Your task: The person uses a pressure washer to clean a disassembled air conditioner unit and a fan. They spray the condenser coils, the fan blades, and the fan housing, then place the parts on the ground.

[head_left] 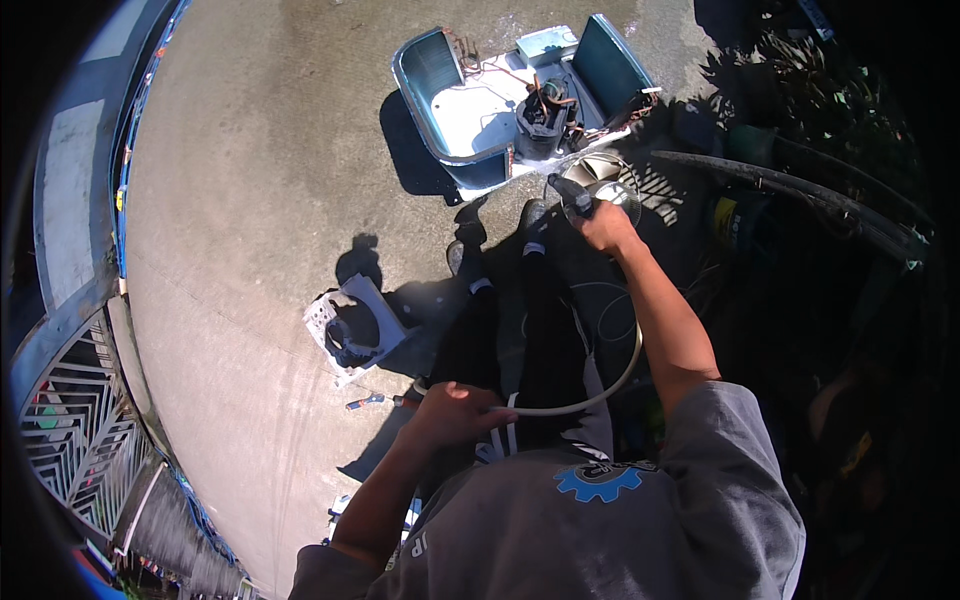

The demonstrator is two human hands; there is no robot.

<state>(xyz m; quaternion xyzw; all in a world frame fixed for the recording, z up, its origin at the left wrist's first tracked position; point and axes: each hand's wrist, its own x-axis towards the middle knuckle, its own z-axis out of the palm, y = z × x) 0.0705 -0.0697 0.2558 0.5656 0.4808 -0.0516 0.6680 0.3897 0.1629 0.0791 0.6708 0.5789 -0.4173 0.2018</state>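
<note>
Spray gun [572, 194] sits at the far right of the person's body, its nozzle toward the opened metal unit [468, 112]; the right hand [606, 228] is wrapped around its handle. The left hand [455, 411], nearer, curls over the hose [560, 411], how tightly I cannot tell. A sharp tug could kink that bent hose or swing the nozzle aside; careless aim could wet the shoes [536, 218] or knock the copper pipes [470, 55].
</note>
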